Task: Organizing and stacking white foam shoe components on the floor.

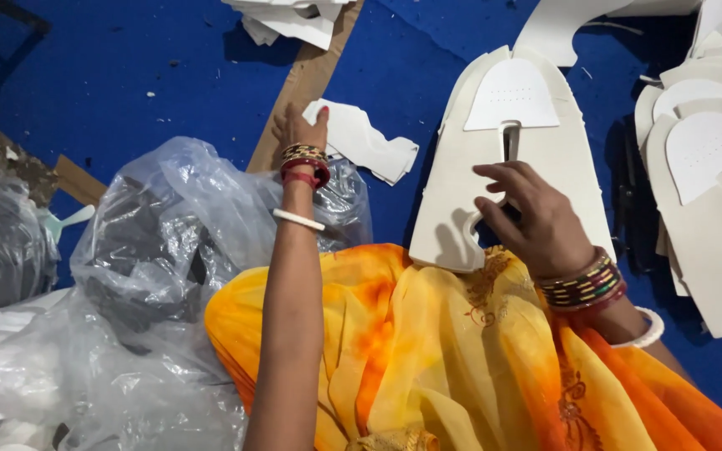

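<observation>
Meanwhile her left hand [298, 129] lies spread on a small white stack [361, 140] beside clear bags [169, 242], right hand [536, 221] pinching a white cutout [461, 184].

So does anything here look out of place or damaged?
Nothing looks damaged. The right hand rests on the white cut piece; the left hand reaches for a small stack of white pieces.
</observation>
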